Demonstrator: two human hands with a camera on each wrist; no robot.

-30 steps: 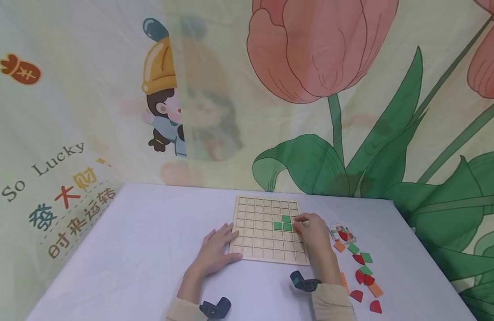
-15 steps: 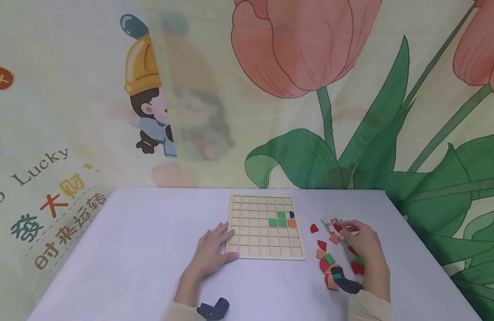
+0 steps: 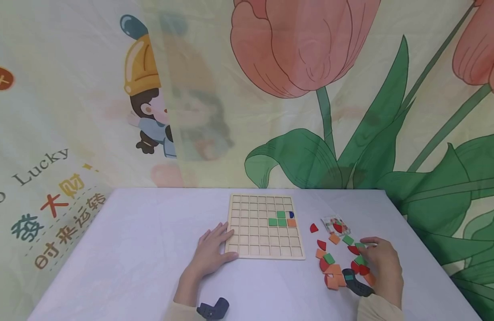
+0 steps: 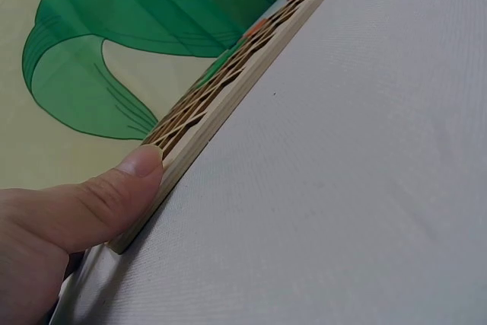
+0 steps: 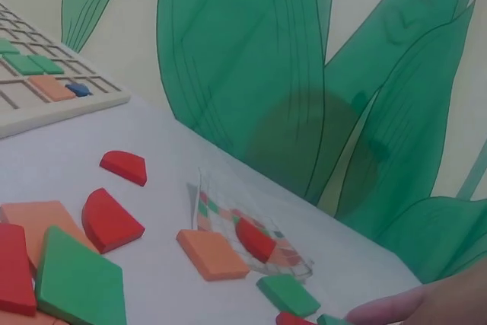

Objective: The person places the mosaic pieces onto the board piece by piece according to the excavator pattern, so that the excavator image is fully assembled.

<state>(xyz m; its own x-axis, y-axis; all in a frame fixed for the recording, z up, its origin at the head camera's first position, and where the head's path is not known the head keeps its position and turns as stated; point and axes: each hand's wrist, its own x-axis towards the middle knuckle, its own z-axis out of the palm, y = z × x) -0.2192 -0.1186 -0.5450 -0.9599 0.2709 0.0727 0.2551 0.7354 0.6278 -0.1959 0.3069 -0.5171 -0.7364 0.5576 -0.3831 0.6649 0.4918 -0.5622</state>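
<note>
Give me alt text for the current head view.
A person's left hand rests on the edge of a wooden grid board with three green squares, an orange square and a blue piece; the right hand is among loose red, orange and green pieces.

Person's hands, two, bare: left hand [image 3: 213,248] and right hand [image 3: 385,260]; forearm covering, a left sleeve [image 3: 183,312] and a right sleeve [image 3: 379,308], both beige cloth; wrist fittings, a left wrist device [image 3: 210,311] and a right wrist device [image 3: 357,286], both dark, elbow-shaped and blunt-ended (the latter bearing a small teal patch [image 3: 349,277]).
</note>
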